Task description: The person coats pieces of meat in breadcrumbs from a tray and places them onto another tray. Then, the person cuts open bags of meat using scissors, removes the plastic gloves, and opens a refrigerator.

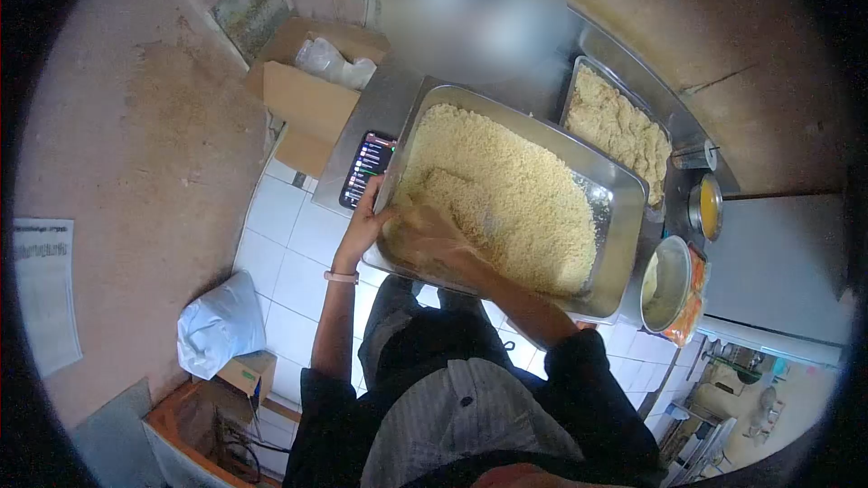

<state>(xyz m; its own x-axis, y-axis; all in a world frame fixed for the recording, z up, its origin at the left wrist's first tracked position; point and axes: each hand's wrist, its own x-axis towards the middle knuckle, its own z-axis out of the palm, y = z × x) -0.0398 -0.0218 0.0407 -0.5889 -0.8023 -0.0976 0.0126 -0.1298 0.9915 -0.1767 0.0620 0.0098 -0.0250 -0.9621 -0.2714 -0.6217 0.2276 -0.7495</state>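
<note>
A deep metal tray [624,258] sits in front of me, spread with pale yellow breadcrumbs [533,190]. My left hand [363,233] grips the tray's left rim, with the thumb over the edge. Down in the crumbs at the tray's near left side is my right hand [434,237], palm side hidden. Its fingers are smeared by motion, and I cannot make out whether anything lies under them. Close to my left hand, a phone [366,169] with a lit screen lies on the metal counter [391,95].
Behind the crumbs stands a second tray with crumb-coated pieces [619,122]. To the right are a bowl of yellow liquid [710,206], a deep bowl [663,294] and an orange packet [692,307]. A cardboard box [312,108] is at the left; a white bag [221,325] rests lower down.
</note>
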